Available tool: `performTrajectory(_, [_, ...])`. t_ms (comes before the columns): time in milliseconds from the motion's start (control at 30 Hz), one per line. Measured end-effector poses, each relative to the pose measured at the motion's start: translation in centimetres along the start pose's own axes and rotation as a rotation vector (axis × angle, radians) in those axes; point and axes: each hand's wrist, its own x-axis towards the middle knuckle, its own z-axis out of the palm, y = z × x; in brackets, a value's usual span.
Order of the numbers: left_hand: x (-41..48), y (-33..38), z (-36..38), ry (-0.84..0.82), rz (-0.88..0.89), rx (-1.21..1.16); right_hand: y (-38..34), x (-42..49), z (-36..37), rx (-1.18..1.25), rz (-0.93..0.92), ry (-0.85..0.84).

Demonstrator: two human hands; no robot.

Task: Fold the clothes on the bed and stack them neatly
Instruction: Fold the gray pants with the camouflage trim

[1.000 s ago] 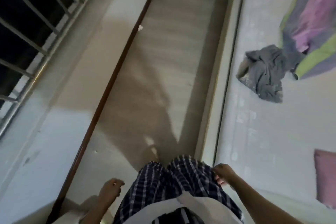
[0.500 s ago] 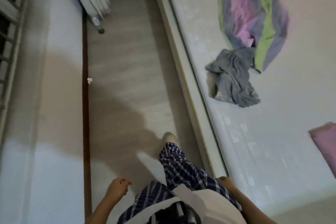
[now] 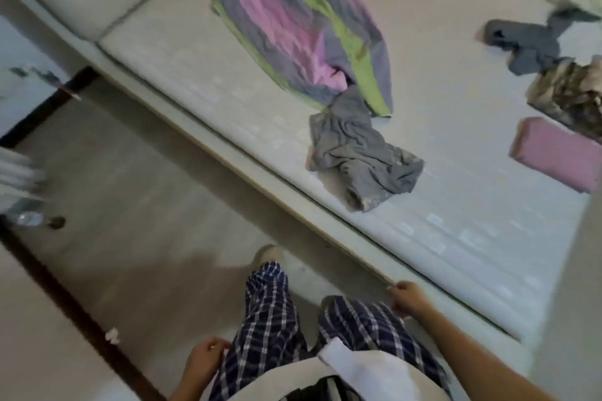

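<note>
Crumpled grey garment [image 3: 361,159] — on bed [image 3: 472,238]

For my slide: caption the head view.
Person stands beside white mattress bearing a crumpled grey garment and a striped pink-green-grey blanket.

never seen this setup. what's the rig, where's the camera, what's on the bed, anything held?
There is no robot: a person works bare-handed. Every picture comes from one wide-angle camera worn on the head, looking down, so you see plaid trousers and both hands. On the bed lie a striped cloth in purple, pink and green, a crumpled grey garment at its near end, another grey garment farther right, a camouflage-patterned bundle and a folded pink piece. The left hand and right hand hang loosely curled; neither has a grip on anything.
</note>
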Motion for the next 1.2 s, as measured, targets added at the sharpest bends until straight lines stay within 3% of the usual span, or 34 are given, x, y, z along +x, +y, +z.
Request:
performTrajectory(167, [10.1,10.3,-9.3,0.000,0.188,0.292,-1.4,-3.3,5.3,0.239,0.196,0.017])
performTrajectory(333, [15.8,22.7,-9.6,-0.087,0.382,0.540,-2.8,-4.5,9.2,0.357,0.293,-0.020])
performTrajectory(467, [17.4,31.9,-5.2,-0.192,0.537,0.593,-5.0,-0.2,6.3,0.493,0.373,-0.015])
performTrajectory(600, [19.3,39.2,1.9,-0.240,0.573,0.636,-7.4,8.4,-0.4,0.548,0.217,0.146])
performTrajectory(767, [24.1,47.7,12.2,-0.158,0.826,0.796,-9.6,22.0,-8.6,0.621,0.162,0.305])
performTrajectory(900, [26.8,52.9,18.5,0.106,1.203,1.015,-10.2,30.2,-12.2,0.743,0.179,0.440])
performTrajectory(1000, [28.8,55.7,21.7,0.142,1.427,1.223,-10.8,33.2,-12.3,0.791,0.237,0.440])
performTrajectory(1200, [31.0,58.4,24.3,0.053,1.287,1.679,-11.2,34.0,-10.1,0.909,0.120,0.495])
